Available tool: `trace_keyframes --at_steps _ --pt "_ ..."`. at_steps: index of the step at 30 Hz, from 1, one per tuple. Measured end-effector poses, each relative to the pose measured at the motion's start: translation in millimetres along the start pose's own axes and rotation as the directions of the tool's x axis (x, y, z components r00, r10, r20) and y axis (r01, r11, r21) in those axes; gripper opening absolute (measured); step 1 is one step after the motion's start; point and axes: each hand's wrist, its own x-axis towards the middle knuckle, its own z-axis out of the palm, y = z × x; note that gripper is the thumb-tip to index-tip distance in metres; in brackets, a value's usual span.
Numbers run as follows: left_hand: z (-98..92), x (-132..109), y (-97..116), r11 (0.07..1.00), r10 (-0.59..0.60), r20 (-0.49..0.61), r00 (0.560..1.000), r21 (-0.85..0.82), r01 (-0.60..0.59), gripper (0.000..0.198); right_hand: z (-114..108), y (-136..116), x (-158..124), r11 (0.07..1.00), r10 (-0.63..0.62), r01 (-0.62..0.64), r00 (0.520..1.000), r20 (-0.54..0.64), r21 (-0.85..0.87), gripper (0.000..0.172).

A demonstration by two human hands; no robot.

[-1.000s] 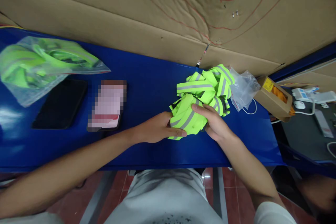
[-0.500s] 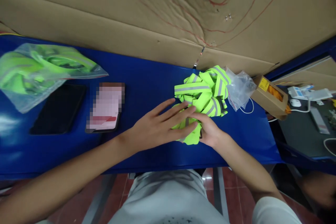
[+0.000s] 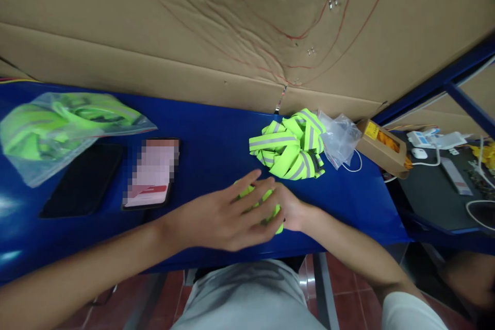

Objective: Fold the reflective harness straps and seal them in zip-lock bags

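Observation:
My left hand point(image 3: 224, 216) lies flat with its fingers spread on a small neon-green reflective strap bundle point(image 3: 275, 213) near the front edge of the blue table point(image 3: 216, 134). My right hand point(image 3: 291, 207) grips the same bundle from the right, mostly hidden under my left fingers. Only slivers of the green bundle show between the fingers. A loose pile of neon-green straps with grey reflective stripes point(image 3: 288, 144) lies just behind my hands, apart from them.
A clear bag of green straps point(image 3: 58, 124) lies at the far left, with a black phone point(image 3: 83, 179) and a second phone point(image 3: 151, 172) beside it. An empty clear bag point(image 3: 340, 136), a small cardboard box point(image 3: 382, 147) and a cardboard wall point(image 3: 232, 36) stand behind.
Both hands drew a small bundle out of the strap pile toward the table's front edge. My left hand went from gripping to pressing flat on top of it.

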Motion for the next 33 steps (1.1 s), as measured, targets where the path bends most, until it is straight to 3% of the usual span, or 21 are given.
trace_keyframes --at_steps 3,4,6,7,8,9,10,11,12,13,14,16,18,20,22,23,24,27,29,31,33 --pt "-2.8 -8 10 0.999 0.036 -0.006 0.999 0.013 -0.036 0.043 12 5 -9 0.969 0.210 -0.229 0.961 0.178 0.094 0.049" --pt "-3.6 -11 12 0.999 0.037 -0.009 0.999 0.002 -0.037 0.042 14 4 -14 0.970 0.219 -0.236 0.953 0.210 0.057 0.052" --pt "-4.6 -19 10 0.995 -0.018 -0.029 0.999 -0.096 0.015 0.039 8 -2 -28 0.985 0.138 -0.116 0.971 0.194 -0.125 0.056" --pt "-4.9 -22 7 0.980 -0.101 -0.044 0.994 -0.178 0.091 0.038 -1 -7 -35 0.961 0.023 0.016 0.990 0.140 -0.277 0.055" --pt "-4.9 -25 3 0.942 -0.226 -0.066 0.972 -0.269 0.201 0.037 -14 -11 -41 0.876 -0.163 0.154 0.986 0.020 -0.457 0.048" --pt "-4.7 -27 -2 0.873 -0.382 -0.086 0.920 -0.359 0.329 0.037 -31 -15 -46 0.724 -0.397 0.245 0.912 -0.100 -0.645 0.037" --pt "-4.5 -28 -7 0.777 -0.541 -0.102 0.835 -0.442 0.449 0.039 -52 -17 -49 0.568 -0.605 0.206 0.761 -0.234 -0.797 0.030" --pt "-4.1 -29 -13 0.663 -0.676 -0.107 0.729 -0.519 0.539 0.041 -75 -18 -51 0.455 -0.731 0.082 0.602 -0.320 -0.887 0.029" --pt "-3.7 -29 -18 0.547 -0.775 -0.094 0.624 -0.594 0.590 0.044 -98 -16 -52 0.392 -0.778 -0.062 0.510 -0.367 -0.918 0.031" --pt "-3.2 -28 -22 0.438 -0.838 -0.060 0.543 -0.667 0.602 0.049 -121 -13 -51 0.346 -0.783 -0.187 0.482 -0.393 -0.919 0.035" --pt "-2.7 -27 -25 0.339 -0.871 -0.011 0.491 -0.736 0.586 0.055 -143 -9 -50 0.292 -0.765 -0.276 0.506 -0.397 -0.916 0.040" --pt "-1.6 -25 -29 0.164 -0.888 0.107 0.447 -0.835 0.525 0.064 -174 -1 -46 0.255 -0.692 -0.350 0.585 -0.423 -0.901 0.036" --pt "-0.2 -25 -30 0.058 -0.883 0.172 0.437 -0.884 0.464 0.068 -187 2 -44 0.288 -0.689 -0.375 0.559 -0.462 -0.881 0.034" --pt "1.4 -26 -30 0.026 -0.880 0.185 0.438 -0.901 0.433 0.068 -178 -2 -42 0.321 -0.753 -0.375 0.456 -0.474 -0.870 0.038" --pt "3.3 -28 -29 0.032 -0.864 0.186 0.468 -0.907 0.420 0.066 -151 -9 -40 0.335 -0.842 -0.312 0.325 -0.431 -0.889 0.036" --pt "4.3 -29 -28 0.035 -0.850 0.193 0.491 -0.908 0.417 0.065 -133 -13 -38 0.321 -0.880 -0.241 0.282 -0.382 -0.916 0.031" --pt "5.4 -30 -27 0.034 -0.833 0.203 0.515 -0.910 0.413 0.065 -112 -16 -34 0.293 -0.892 -0.144 0.314 -0.325 -0.945 0.024" --pt "9.4 -32 -25 -0.014 -0.774 0.265 0.575 -0.915 0.403 0.069 -48 -16 -18 0.292 -0.807 0.175 0.573 -0.144 -0.940 0.007" --pt "12.4 -32 -25 -0.043 -0.750 0.296 0.591 -0.914 0.403 0.069 -17 -10 -6 0.337 -0.728 0.297 0.683 -0.048 -0.894 0.012" --pt "15.5 -33 -27 -0.021 -0.754 0.274 0.596 -0.918 0.395 0.063 -1 -1 2 0.356 -0.682 0.367 0.731 0.030 -0.859 0.026" --pt "18.1 -33 -30 0.029 -0.763 0.241 0.600 -0.915 0.403 0.055 3 6 5 0.344 -0.667 0.400 0.741 0.079 -0.850 0.037"
